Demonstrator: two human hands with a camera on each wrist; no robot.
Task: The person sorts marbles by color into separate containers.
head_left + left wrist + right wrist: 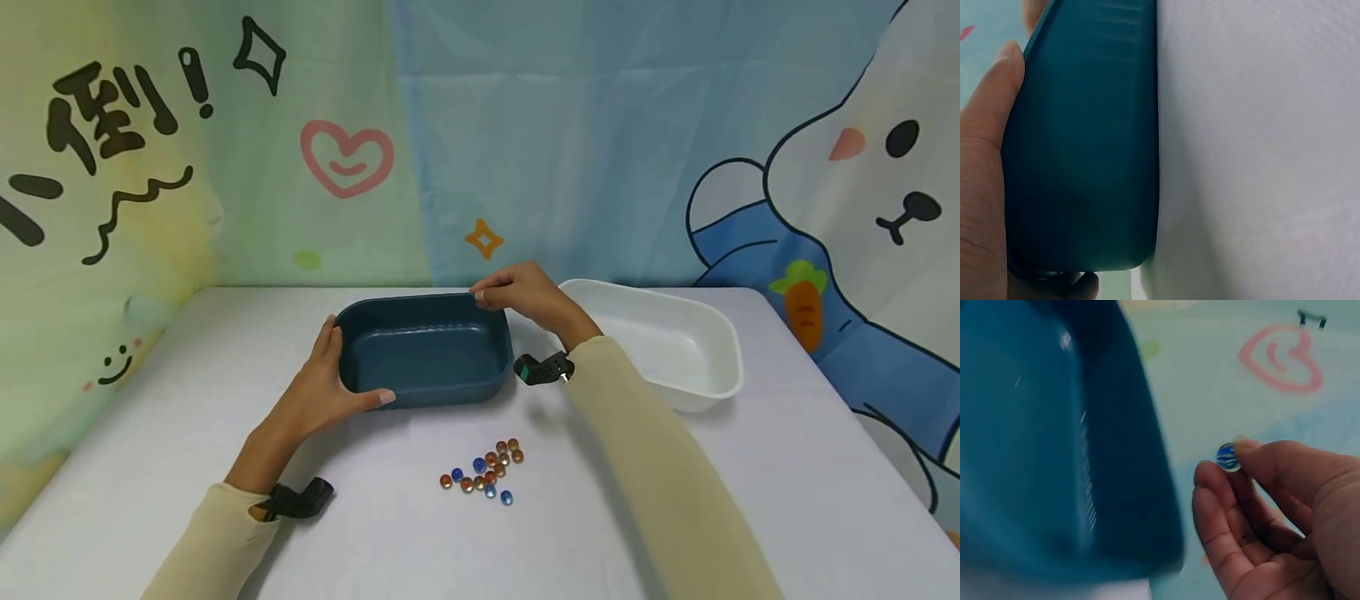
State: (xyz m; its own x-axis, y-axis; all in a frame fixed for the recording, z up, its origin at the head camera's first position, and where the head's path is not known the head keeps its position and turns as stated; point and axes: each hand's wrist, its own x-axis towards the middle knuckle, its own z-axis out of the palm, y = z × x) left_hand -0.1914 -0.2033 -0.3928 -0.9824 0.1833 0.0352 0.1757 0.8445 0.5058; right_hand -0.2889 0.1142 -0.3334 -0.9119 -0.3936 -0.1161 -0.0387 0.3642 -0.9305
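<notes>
A dark teal rectangular basin stands on the table, and my left hand grips its left end. The thumb lies along the near side in the left wrist view, while the other fingers are round the end. My right hand is at the basin's far right corner. Between its thumb and fingertips it pinches a clear glass marble with blue and white swirls, seen in the right wrist view. That marble is hidden in the head view.
Several orange, amber and blue marbles lie loose on the white table in front of the basin. A white basin stands to the right, partly behind my right forearm. A printed cloth backdrop rises at the table's far edge.
</notes>
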